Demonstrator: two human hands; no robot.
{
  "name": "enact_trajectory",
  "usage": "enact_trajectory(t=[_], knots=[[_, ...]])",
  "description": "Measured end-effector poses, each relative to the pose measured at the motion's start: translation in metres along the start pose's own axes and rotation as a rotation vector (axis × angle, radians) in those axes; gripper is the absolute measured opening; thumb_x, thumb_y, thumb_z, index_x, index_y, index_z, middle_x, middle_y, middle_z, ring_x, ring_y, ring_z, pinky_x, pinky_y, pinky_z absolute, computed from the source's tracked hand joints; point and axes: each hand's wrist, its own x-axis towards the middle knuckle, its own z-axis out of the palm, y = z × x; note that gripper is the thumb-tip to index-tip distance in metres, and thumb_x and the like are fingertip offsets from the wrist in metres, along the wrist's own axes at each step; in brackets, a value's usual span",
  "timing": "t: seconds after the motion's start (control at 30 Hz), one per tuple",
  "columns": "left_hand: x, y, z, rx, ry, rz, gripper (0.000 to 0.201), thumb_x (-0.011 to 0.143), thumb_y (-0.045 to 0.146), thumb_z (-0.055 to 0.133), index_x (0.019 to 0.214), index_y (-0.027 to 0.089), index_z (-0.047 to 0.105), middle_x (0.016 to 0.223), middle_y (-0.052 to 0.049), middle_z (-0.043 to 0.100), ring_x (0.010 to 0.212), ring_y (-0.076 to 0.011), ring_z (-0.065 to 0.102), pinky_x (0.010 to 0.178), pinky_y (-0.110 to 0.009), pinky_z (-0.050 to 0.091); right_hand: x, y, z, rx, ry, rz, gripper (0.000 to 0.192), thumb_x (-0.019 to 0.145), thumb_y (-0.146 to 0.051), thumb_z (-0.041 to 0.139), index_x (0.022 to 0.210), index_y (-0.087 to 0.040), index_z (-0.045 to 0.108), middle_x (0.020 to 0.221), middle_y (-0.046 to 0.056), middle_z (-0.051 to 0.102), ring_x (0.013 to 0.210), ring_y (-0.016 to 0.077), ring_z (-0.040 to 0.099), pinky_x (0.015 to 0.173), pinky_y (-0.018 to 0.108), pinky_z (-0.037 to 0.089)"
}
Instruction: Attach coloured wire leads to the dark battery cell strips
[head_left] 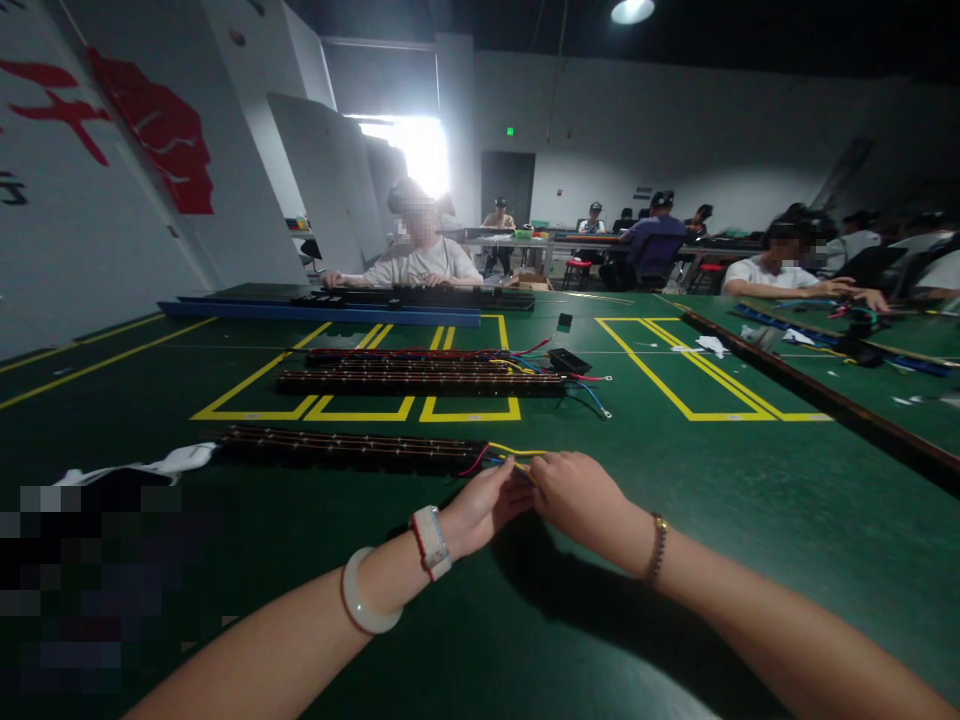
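Note:
A long dark strip with rows of small parts lies across the green table in front of me. Coloured wires, yellow, red and blue, come out of its right end. My left hand and my right hand meet at those wire ends, fingertips pinched on them. The left wrist carries a watch and a pale bangle, the right a bead bracelet.
Two more dark strips with loose wires lie farther off inside yellow floor-style markings. A white cloth sits at the left. A person sits opposite behind a long blue-edged panel; other people work at tables to the right.

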Motion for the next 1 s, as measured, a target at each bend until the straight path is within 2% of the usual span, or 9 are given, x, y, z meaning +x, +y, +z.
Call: enact_trajectory(t=[0.17, 0.3, 0.43, 0.53, 0.63, 0.73, 0.8, 0.93, 1.0], knots=[[-0.005, 0.002, 0.004, 0.037, 0.001, -0.013, 0.021, 0.088, 0.03, 0.052, 0.08, 0.012, 0.061, 0.077, -0.008, 0.066, 0.074, -0.0162, 0.064, 0.082, -0.034, 0.047, 0.001, 0.012, -0.013, -0.025, -0.028, 0.096, 0.021, 0.088, -0.019, 0.042, 0.085, -0.014, 0.062, 0.076, 0.01, 0.066, 0.067, 0.0197, 0.064, 0.055, 0.027, 0.04], [-0.005, 0.001, 0.002, 0.045, -0.017, -0.006, 0.021, 0.086, 0.029, 0.055, 0.075, 0.012, 0.059, 0.073, -0.007, 0.065, 0.074, -0.0187, 0.065, 0.084, -0.038, 0.047, 0.013, 0.025, -0.03, 0.023, 0.092, 0.119, 0.019, 0.089, -0.022, 0.044, 0.089, -0.014, 0.061, 0.079, 0.009, 0.066, 0.071, 0.0184, 0.062, 0.057, 0.025, 0.038], [-0.002, -0.002, -0.001, 0.064, -0.07, 0.039, 0.014, 0.087, 0.021, 0.052, 0.08, 0.01, 0.059, 0.073, -0.008, 0.064, 0.073, -0.0178, 0.064, 0.087, -0.041, 0.047, 0.035, 0.016, -0.053, 0.244, 0.236, 0.022, 0.013, 0.085, -0.019, 0.051, 0.094, -0.016, 0.059, 0.08, 0.004, 0.065, 0.072, 0.0138, 0.059, 0.058, 0.022, 0.035], [-0.001, -0.003, -0.001, 0.105, -0.05, 0.051, 0.015, 0.087, 0.018, 0.048, 0.08, 0.011, 0.059, 0.071, -0.007, 0.062, 0.07, -0.016, 0.062, 0.084, -0.039, 0.048, 0.057, -0.006, -0.063, 0.345, 0.26, -0.103, 0.012, 0.082, -0.023, 0.058, 0.092, -0.016, 0.06, 0.078, 0.002, 0.065, 0.07, 0.0119, 0.058, 0.057, 0.021, 0.034], [-0.005, 0.0, 0.001, 0.138, -0.108, 0.055, 0.014, 0.085, 0.014, 0.048, 0.084, 0.013, 0.062, 0.078, -0.007, 0.064, 0.073, -0.0155, 0.061, 0.081, -0.034, 0.048, 0.082, -0.033, -0.059, 0.328, 0.223, -0.197, 0.014, 0.083, -0.028, 0.06, 0.093, -0.018, 0.062, 0.082, 0.003, 0.066, 0.074, 0.0142, 0.06, 0.059, 0.021, 0.037], [-0.01, 0.005, 0.004, 0.129, -0.192, 0.068, 0.018, 0.085, 0.016, 0.051, 0.098, 0.018, 0.063, 0.103, -0.008, 0.065, 0.095, -0.0186, 0.061, 0.085, -0.031, 0.047, 0.105, -0.056, -0.043, 0.238, 0.201, -0.243, 0.017, 0.086, -0.029, 0.055, 0.097, -0.017, 0.062, 0.089, 0.007, 0.067, 0.079, 0.0178, 0.062, 0.063, 0.024, 0.042], [-0.013, 0.007, 0.005, 0.091, -0.186, 0.056, 0.02, 0.086, 0.021, 0.052, 0.102, 0.018, 0.062, 0.112, -0.009, 0.063, 0.106, -0.0208, 0.057, 0.089, -0.033, 0.045, 0.117, -0.067, -0.031, 0.181, 0.181, -0.254, 0.019, 0.088, -0.026, 0.052, 0.097, -0.014, 0.063, 0.092, 0.01, 0.068, 0.082, 0.0197, 0.063, 0.066, 0.026, 0.044], [-0.015, 0.007, 0.007, 0.025, -0.103, 0.034, 0.018, 0.086, 0.022, 0.052, 0.099, 0.016, 0.063, 0.104, -0.008, 0.066, 0.103, -0.0211, 0.059, 0.089, -0.034, 0.044, 0.127, -0.072, -0.011, 0.179, 0.117, -0.301, 0.023, 0.089, -0.026, 0.049, 0.095, -0.012, 0.066, 0.088, 0.012, 0.068, 0.079, 0.0203, 0.064, 0.064, 0.026, 0.045], [-0.015, 0.006, 0.007, 0.018, -0.061, 0.034, 0.015, 0.086, 0.021, 0.052, 0.094, 0.015, 0.063, 0.094, -0.007, 0.067, 0.092, -0.019, 0.062, 0.086, -0.033, 0.046, 0.126, -0.065, -0.009, 0.261, 0.148, -0.325, 0.023, 0.089, -0.026, 0.049, 0.099, -0.014, 0.066, 0.087, 0.01, 0.069, 0.076, 0.019, 0.064, 0.062, 0.025, 0.044]])
